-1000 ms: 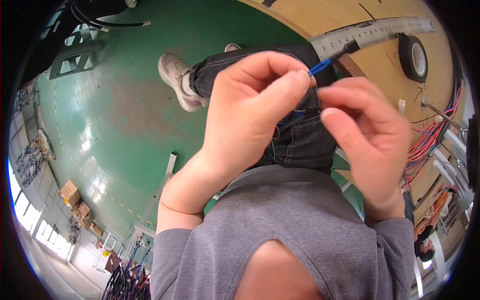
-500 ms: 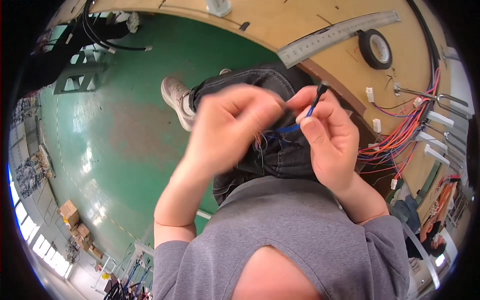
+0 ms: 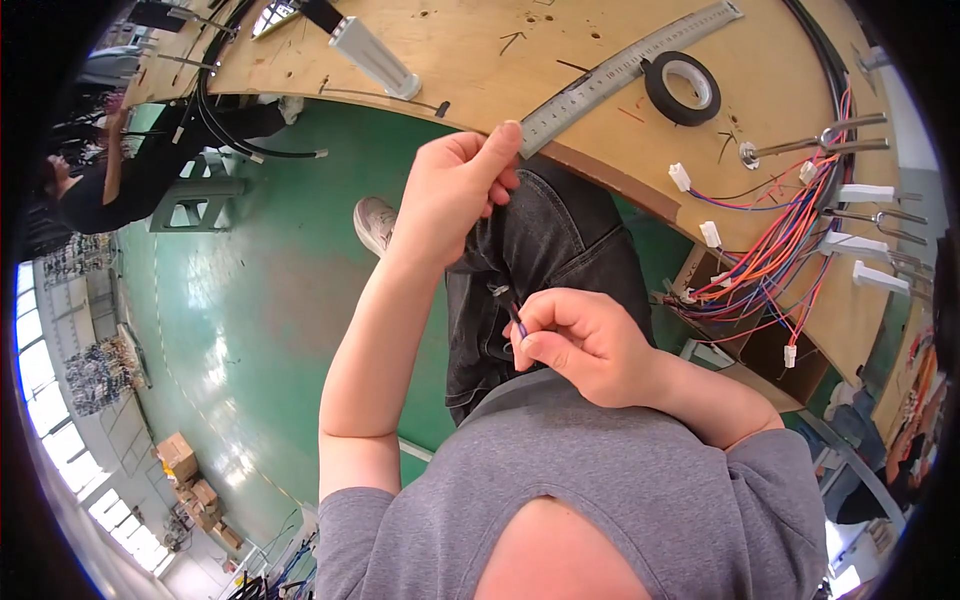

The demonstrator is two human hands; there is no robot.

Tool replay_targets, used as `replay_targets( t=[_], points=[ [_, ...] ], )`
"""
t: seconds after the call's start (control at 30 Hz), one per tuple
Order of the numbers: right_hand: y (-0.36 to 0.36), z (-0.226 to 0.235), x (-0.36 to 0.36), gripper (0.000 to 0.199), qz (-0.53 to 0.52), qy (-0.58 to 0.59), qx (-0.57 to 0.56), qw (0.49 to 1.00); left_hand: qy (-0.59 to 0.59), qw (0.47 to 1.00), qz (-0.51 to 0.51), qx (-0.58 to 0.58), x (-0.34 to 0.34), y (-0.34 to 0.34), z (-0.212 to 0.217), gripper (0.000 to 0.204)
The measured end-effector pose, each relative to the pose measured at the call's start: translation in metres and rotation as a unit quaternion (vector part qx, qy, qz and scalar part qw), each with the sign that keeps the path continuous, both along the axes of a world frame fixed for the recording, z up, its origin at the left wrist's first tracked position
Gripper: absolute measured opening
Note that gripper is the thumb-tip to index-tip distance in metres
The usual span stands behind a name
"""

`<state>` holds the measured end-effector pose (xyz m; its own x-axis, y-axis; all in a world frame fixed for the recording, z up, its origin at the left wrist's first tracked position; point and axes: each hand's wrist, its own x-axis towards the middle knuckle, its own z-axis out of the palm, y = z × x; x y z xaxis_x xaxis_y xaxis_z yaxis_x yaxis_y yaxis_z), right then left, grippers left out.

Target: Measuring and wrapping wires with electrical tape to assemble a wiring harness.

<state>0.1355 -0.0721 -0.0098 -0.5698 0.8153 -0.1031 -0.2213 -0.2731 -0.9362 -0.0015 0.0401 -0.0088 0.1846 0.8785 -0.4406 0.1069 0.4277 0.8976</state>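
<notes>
The right hand [image 3: 585, 348] pinches a dark cable [image 3: 514, 311], now farther from the left hand [image 3: 455, 185], whose grip is unclear.

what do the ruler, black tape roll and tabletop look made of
Ruler: probably metal, satin grey with a sheen. Tape roll: likely plastic film, smooth black, wound in a ring. Tabletop: seemingly plywood, matt tan with dark knotlike marks.

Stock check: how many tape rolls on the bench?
1: a black tape roll, on the wooden bench beside the ruler. Others could be outside the view.
</notes>
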Motion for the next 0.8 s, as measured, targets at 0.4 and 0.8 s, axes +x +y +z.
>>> replay_targets(
  t=[0.4,0.8],
  points=[
    [-0.004,0.000,0.009,0.009,0.092,0.041,-0.011,0.995,-0.325,0.934,0.150,-0.010,-0.021,-0.029,-0.002,0.010],
    [-0.012,0.009,0.042,0.004,0.072,0.045,-0.058,0.995,-0.060,0.997,-0.035,-0.028,0.041,-0.072,0.005,0.018]
  ],
)
